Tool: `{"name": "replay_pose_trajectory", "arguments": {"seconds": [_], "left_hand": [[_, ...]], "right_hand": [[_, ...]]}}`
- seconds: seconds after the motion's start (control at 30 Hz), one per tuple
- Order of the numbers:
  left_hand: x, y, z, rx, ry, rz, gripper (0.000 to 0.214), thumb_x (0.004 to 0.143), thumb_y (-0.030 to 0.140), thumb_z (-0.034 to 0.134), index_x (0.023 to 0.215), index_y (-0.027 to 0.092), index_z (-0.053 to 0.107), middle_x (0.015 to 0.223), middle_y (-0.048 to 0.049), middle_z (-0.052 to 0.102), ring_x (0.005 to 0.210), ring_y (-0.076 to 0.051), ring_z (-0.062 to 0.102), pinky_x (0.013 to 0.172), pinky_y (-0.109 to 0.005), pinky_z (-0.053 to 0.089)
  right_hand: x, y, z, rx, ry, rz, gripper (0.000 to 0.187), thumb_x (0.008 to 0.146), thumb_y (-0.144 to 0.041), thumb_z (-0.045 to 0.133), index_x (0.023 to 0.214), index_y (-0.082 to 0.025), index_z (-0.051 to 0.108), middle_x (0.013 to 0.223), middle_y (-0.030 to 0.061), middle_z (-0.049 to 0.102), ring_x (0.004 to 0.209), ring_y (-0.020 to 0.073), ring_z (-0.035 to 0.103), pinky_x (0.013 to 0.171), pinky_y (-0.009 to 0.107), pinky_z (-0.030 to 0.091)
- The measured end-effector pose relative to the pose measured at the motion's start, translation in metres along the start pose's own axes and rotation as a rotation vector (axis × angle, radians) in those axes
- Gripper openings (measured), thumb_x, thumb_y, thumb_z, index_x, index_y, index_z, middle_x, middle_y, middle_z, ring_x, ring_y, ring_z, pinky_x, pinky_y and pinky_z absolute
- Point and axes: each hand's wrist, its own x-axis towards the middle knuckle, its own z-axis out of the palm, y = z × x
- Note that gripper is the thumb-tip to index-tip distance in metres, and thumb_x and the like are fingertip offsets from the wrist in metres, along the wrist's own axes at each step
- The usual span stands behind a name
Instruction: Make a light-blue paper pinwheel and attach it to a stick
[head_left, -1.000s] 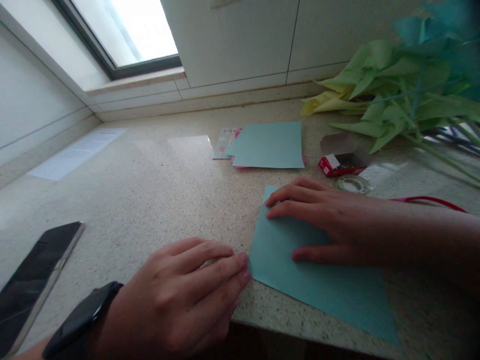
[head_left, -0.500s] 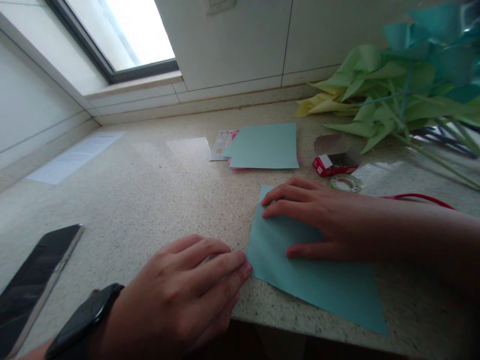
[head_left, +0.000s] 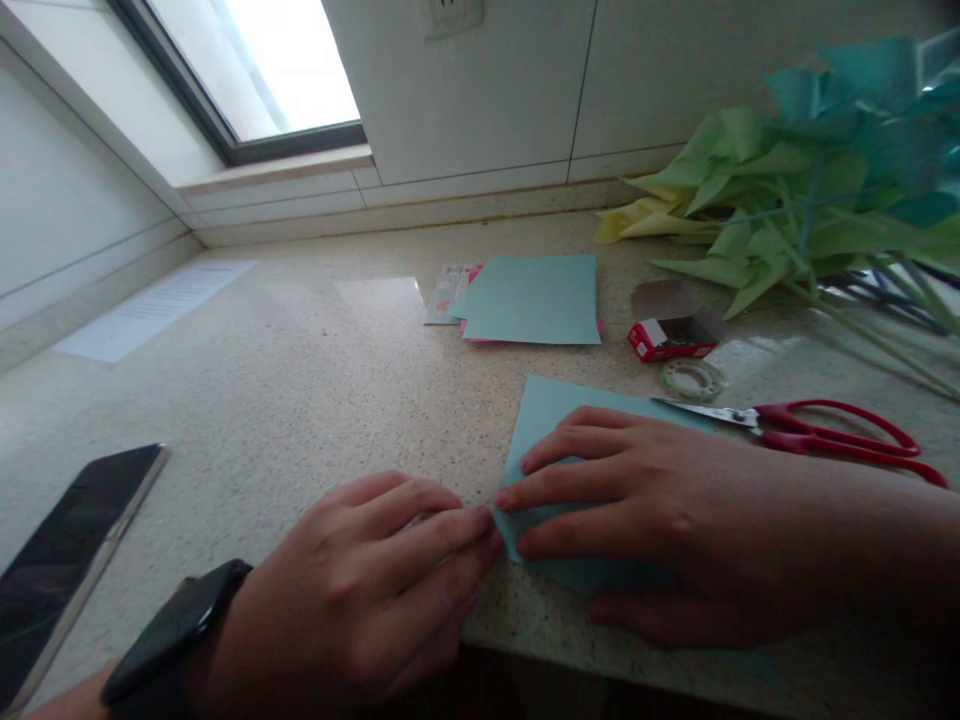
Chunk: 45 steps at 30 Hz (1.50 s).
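A light blue sheet of paper (head_left: 581, 398) lies on the counter near its front edge. My right hand (head_left: 660, 520) rests flat on it with fingers stretched towards its left side, hiding much of the sheet. My left hand (head_left: 367, 575), a black watch on its wrist, is closed at the sheet's left edge. Its fingertips are pressed together there, and the thumb is mostly hidden. Red-handled scissors (head_left: 810, 425) lie just beyond my right hand, their blade tips over the far edge of the sheet.
Behind the sheet is a stack of blue and pink paper (head_left: 532, 300). A red box (head_left: 671, 340) and a tape roll (head_left: 691, 379) sit right of it. Paper flowers (head_left: 780, 190) fill the back right. A phone (head_left: 75, 560) and a printed page (head_left: 157, 308) lie at left.
My right hand has moved down the sheet towards the front edge and my left fingertips, uncovering the scissors. My left hand has stayed at the sheet's left edge.
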Motion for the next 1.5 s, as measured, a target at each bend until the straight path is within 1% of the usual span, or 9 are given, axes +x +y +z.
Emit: {"name": "replay_pose_trajectory", "arguments": {"seconds": [0.37,0.57,0.73,0.9,1.03,1.17,1.27,1.37,1.5], "left_hand": [[0.001,0.004,0.001,0.029,-0.068,-0.011,0.022,0.096,0.015,0.060,0.115,0.014,0.070,0.112,-0.0028,0.075,0.087,-0.022,0.067,0.069,-0.041,0.058],[0.002,0.004,0.002,0.035,-0.078,-0.018,0.025,0.096,0.017,0.060,0.119,0.013,0.068,0.108,-0.0049,0.074,0.085,-0.022,0.067,0.069,-0.041,0.057],[0.000,0.003,0.004,0.060,-0.030,0.008,0.023,0.092,0.013,0.063,0.114,0.012,0.071,0.095,-0.0038,0.075,0.080,-0.021,0.065,0.069,-0.039,0.056],[-0.007,0.004,0.004,0.074,-0.012,0.028,0.033,0.091,0.009,0.061,0.123,0.010,0.068,0.104,-0.0040,0.076,0.086,-0.021,0.067,0.075,-0.039,0.057],[-0.012,0.001,0.001,0.058,0.047,0.037,0.034,0.088,0.009,0.062,0.121,0.011,0.070,0.104,-0.0025,0.077,0.087,-0.020,0.067,0.076,-0.038,0.057],[-0.012,-0.001,0.002,0.057,0.023,0.026,0.039,0.088,0.010,0.062,0.126,0.012,0.068,0.106,-0.0030,0.077,0.089,-0.021,0.068,0.076,-0.038,0.058],[-0.008,0.000,0.004,0.067,0.013,0.019,0.041,0.090,0.011,0.059,0.131,0.013,0.065,0.127,-0.0054,0.072,0.112,-0.023,0.066,0.090,-0.038,0.058],[-0.004,0.000,0.007,0.061,-0.045,-0.041,0.046,0.092,0.014,0.056,0.138,0.013,0.058,0.145,-0.0081,0.060,0.134,-0.025,0.054,0.106,-0.043,0.053],[0.001,-0.003,0.006,0.003,-0.102,-0.077,0.043,0.093,0.016,0.056,0.135,0.012,0.059,0.144,-0.0093,0.061,0.140,-0.025,0.049,0.118,-0.047,0.042]], "right_hand": [[0.000,0.002,-0.002,0.154,-0.010,0.036,0.030,0.093,-0.030,0.065,0.122,-0.026,0.068,0.136,-0.0018,0.065,0.119,0.0203,0.059,0.109,0.039,0.040],[-0.006,0.010,-0.002,0.297,0.141,0.174,0.020,0.095,-0.025,0.060,0.111,-0.019,0.070,0.133,0.0070,0.064,0.120,0.0159,0.060,0.101,0.028,0.048],[-0.004,0.015,0.000,0.210,0.121,0.098,0.019,0.093,-0.019,0.059,0.110,-0.018,0.069,0.119,0.0062,0.069,0.111,0.0179,0.061,0.101,0.033,0.047],[-0.003,0.015,0.001,0.180,0.120,0.091,0.016,0.093,-0.017,0.061,0.106,-0.018,0.070,0.115,0.0056,0.070,0.109,0.0184,0.060,0.100,0.034,0.047],[-0.003,0.015,0.000,0.206,0.135,0.088,0.016,0.091,-0.016,0.062,0.105,-0.017,0.070,0.114,0.0057,0.070,0.107,0.0181,0.061,0.099,0.033,0.047],[-0.002,0.014,-0.001,0.199,0.129,0.090,0.016,0.092,-0.017,0.061,0.105,-0.017,0.070,0.114,0.0059,0.070,0.107,0.0187,0.061,0.099,0.034,0.047],[-0.002,0.012,0.000,0.163,0.104,0.088,0.017,0.093,-0.017,0.060,0.107,-0.017,0.070,0.112,0.0067,0.070,0.105,0.0201,0.061,0.097,0.035,0.047],[-0.001,0.010,0.000,0.106,0.092,0.064,0.016,0.092,-0.018,0.061,0.105,-0.016,0.070,0.115,0.0083,0.070,0.107,0.0224,0.061,0.099,0.039,0.046],[0.000,0.009,0.001,0.010,0.091,0.005,0.018,0.093,-0.019,0.061,0.107,-0.016,0.070,0.119,0.0084,0.069,0.113,0.0241,0.061,0.106,0.044,0.039]]}}
